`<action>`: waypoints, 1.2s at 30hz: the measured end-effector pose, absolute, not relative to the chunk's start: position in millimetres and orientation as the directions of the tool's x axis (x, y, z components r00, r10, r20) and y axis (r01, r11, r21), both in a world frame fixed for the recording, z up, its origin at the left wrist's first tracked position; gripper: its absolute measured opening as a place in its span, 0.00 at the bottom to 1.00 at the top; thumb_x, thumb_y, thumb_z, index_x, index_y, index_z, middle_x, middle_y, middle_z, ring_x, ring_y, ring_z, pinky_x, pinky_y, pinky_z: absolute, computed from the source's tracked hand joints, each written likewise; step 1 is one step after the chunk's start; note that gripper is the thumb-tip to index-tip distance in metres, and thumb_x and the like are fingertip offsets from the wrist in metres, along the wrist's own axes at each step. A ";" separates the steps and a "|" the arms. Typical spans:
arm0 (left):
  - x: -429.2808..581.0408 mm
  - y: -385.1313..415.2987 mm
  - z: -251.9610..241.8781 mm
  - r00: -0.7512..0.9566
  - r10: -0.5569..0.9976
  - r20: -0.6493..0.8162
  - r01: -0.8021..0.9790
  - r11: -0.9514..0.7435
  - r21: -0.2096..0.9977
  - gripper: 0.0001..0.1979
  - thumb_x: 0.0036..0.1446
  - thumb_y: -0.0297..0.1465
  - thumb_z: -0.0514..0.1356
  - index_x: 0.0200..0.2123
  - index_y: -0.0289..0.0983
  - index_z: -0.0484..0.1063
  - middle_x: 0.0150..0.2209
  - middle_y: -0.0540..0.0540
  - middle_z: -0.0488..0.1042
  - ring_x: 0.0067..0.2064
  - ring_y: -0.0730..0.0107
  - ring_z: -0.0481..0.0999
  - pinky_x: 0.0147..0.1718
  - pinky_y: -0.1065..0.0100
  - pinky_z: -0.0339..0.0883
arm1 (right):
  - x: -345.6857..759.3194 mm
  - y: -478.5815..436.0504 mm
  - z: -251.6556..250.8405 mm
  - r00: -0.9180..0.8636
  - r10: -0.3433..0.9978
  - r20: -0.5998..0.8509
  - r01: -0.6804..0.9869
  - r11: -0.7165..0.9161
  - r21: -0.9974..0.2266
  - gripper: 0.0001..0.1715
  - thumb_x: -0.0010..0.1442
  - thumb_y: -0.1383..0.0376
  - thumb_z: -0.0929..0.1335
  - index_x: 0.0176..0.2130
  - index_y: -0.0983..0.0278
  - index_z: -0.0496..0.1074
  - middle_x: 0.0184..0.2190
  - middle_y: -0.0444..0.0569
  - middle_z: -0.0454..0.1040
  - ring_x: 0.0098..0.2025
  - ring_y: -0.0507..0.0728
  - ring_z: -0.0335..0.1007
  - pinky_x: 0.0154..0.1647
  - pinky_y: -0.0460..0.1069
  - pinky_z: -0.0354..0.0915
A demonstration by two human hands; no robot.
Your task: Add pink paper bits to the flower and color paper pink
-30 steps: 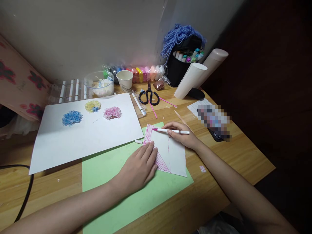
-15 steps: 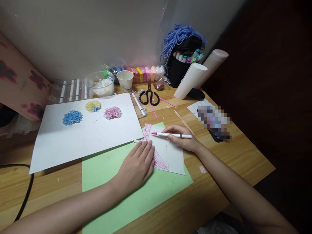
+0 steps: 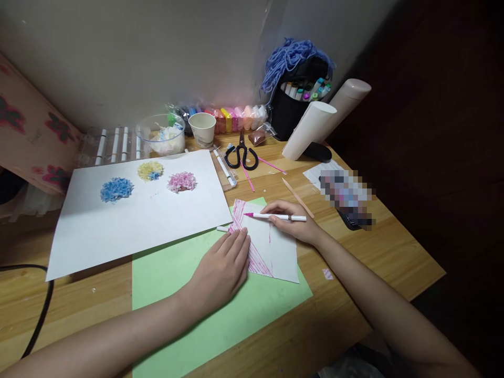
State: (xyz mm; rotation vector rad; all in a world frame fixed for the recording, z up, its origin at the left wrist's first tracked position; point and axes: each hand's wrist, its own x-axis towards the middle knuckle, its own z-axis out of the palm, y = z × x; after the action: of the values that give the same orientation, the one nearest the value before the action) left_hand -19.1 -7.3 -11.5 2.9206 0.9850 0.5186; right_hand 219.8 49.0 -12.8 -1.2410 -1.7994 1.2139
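Observation:
My right hand [image 3: 293,223] pinches a white marker pen [image 3: 281,217] with a magenta tip. The tip points left, over a white sheet of thin paper [image 3: 281,257] bearing magenta stripes along its left part. My left hand [image 3: 226,262] lies flat with fingers stretched out, pressing the paper's left edge. A small white piece [image 3: 222,229], perhaps the pen's cap, shows just beyond its fingertips, partly hidden. Beneath the thin paper lies a green sheet [image 3: 169,299].
On the left, a large white sheet [image 3: 137,231] bears blue, yellow and pink ruffled clusters. Behind stand a clear bowl [image 3: 159,142], a paper cup [image 3: 202,131], scissors [image 3: 241,155] and a black marker holder [image 3: 289,115]. A wooden stick [image 3: 298,198] and phone [image 3: 350,220] lie right.
The marker's rear end has swung slightly left and down in my right hand, its tip staying near the striped area. My left hand has stayed in place.

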 end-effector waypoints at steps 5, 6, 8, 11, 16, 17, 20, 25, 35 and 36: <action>-18.8 -7.3 -10.8 0.747 0.590 0.305 0.582 -0.803 0.128 0.20 0.62 0.28 0.49 0.54 0.23 0.66 0.56 0.31 0.68 0.55 0.52 0.70 0.53 0.55 0.67 | 221.5 53.0 -16.7 -0.273 0.960 0.056 0.331 0.149 -0.932 0.09 0.60 0.62 0.67 0.40 0.63 0.72 0.40 0.49 0.76 0.43 0.56 0.73 0.46 0.51 0.67; -18.7 -7.2 -10.8 0.746 0.593 0.303 0.583 -0.802 0.132 0.20 0.62 0.28 0.49 0.54 0.24 0.66 0.56 0.31 0.68 0.55 0.53 0.70 0.54 0.55 0.67 | 221.9 53.4 -17.5 -0.255 0.965 0.061 0.331 0.147 -0.932 0.09 0.60 0.62 0.67 0.40 0.62 0.72 0.40 0.49 0.76 0.43 0.56 0.73 0.46 0.51 0.67; -18.7 -7.1 -11.0 0.745 0.596 0.299 0.585 -0.800 0.136 0.20 0.63 0.28 0.49 0.54 0.24 0.66 0.56 0.32 0.68 0.56 0.53 0.70 0.54 0.55 0.67 | 222.4 53.5 -18.4 -0.224 0.973 0.064 0.335 0.139 -0.932 0.09 0.60 0.62 0.67 0.40 0.62 0.72 0.40 0.50 0.76 0.43 0.57 0.73 0.47 0.51 0.67; -18.7 -7.2 -11.2 0.746 0.596 0.298 0.586 -0.800 0.131 0.20 0.63 0.28 0.48 0.54 0.24 0.65 0.56 0.32 0.68 0.56 0.53 0.70 0.54 0.55 0.67 | 222.7 51.9 -17.6 -0.230 0.972 0.056 0.318 0.130 -0.939 0.10 0.60 0.61 0.67 0.41 0.62 0.72 0.40 0.50 0.76 0.43 0.57 0.73 0.45 0.51 0.67; -19.0 -7.7 -11.3 0.750 0.589 0.301 0.586 -0.803 0.109 0.20 0.62 0.28 0.50 0.54 0.23 0.66 0.56 0.31 0.68 0.55 0.52 0.70 0.54 0.55 0.66 | 221.8 48.1 -12.7 -0.392 0.920 0.014 0.307 0.145 -0.941 0.10 0.59 0.62 0.67 0.41 0.62 0.73 0.41 0.50 0.76 0.43 0.56 0.73 0.45 0.50 0.67; -19.0 -7.7 -11.3 0.751 0.587 0.303 0.587 -0.803 0.102 0.20 0.62 0.28 0.50 0.54 0.23 0.66 0.56 0.31 0.68 0.55 0.52 0.70 0.54 0.55 0.67 | 221.5 47.7 -12.0 -0.417 0.909 0.003 0.320 0.150 -0.935 0.10 0.59 0.63 0.67 0.41 0.63 0.73 0.41 0.50 0.77 0.43 0.56 0.73 0.45 0.50 0.67; -18.8 -7.6 -11.6 0.750 0.583 0.312 0.587 -0.804 0.093 0.20 0.62 0.28 0.50 0.54 0.23 0.66 0.56 0.31 0.68 0.55 0.52 0.70 0.53 0.55 0.67 | 220.9 47.7 -11.9 -0.429 0.903 -0.008 0.344 0.155 -0.926 0.10 0.59 0.63 0.67 0.41 0.63 0.73 0.41 0.50 0.77 0.44 0.57 0.73 0.47 0.50 0.67; -18.2 -7.2 -12.9 0.747 0.582 0.321 0.585 -0.805 0.098 0.20 0.62 0.29 0.50 0.53 0.23 0.67 0.55 0.31 0.69 0.55 0.52 0.71 0.53 0.55 0.67 | 220.3 50.5 -14.2 -0.345 0.938 0.022 0.339 0.147 -0.929 0.10 0.59 0.63 0.67 0.42 0.63 0.72 0.41 0.50 0.77 0.45 0.57 0.73 0.46 0.51 0.68; -19.3 -7.8 -10.6 0.749 0.590 0.302 0.595 -0.799 0.088 0.20 0.63 0.30 0.49 0.55 0.25 0.66 0.56 0.33 0.68 0.56 0.55 0.70 0.55 0.56 0.65 | 221.1 51.9 -16.4 -0.189 0.978 0.087 0.256 0.135 -0.957 0.10 0.59 0.61 0.68 0.41 0.62 0.72 0.41 0.50 0.76 0.43 0.56 0.73 0.46 0.51 0.67; -19.5 -8.2 -10.6 0.745 0.598 0.297 0.603 -0.793 0.085 0.21 0.64 0.30 0.49 0.55 0.25 0.65 0.56 0.34 0.68 0.56 0.55 0.70 0.55 0.56 0.64 | 221.3 51.1 -15.3 -0.196 0.977 0.088 0.229 0.133 -0.964 0.10 0.59 0.61 0.68 0.41 0.62 0.72 0.40 0.50 0.76 0.43 0.56 0.73 0.44 0.51 0.68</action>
State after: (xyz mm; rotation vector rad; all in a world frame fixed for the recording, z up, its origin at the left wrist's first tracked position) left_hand -19.5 -8.2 -10.6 2.9499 1.0149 0.4932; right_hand 221.3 51.1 -15.3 -1.2059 -1.5784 1.1326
